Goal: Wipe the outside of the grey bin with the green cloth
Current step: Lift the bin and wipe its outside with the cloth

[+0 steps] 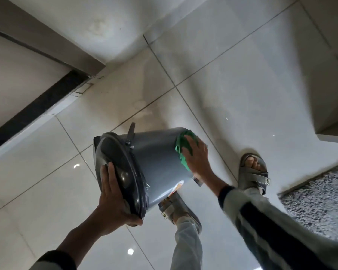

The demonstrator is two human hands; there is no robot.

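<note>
The grey bin (pixel 156 162) is lifted off the floor and tipped on its side, its dark lid (pixel 117 168) facing left toward me and its base pointing right. My left hand (pixel 113 199) grips the lid's lower rim, fingers spread over the lid. My right hand (pixel 198 154) lies flat on the bin's wall near the base and presses the green cloth (pixel 181 151) against it. Part of the cloth is hidden under my palm. A label shows on the bin's underside.
Glossy white floor tiles (pixel 47 172) lie below. My feet in grey sandals (pixel 254 172) stand under and right of the bin. A grey shaggy rug (pixel 320 201) lies at the right. A wall corner and dark door threshold (pixel 37 108) are at the left, a white cabinet (pixel 330 75) at the right.
</note>
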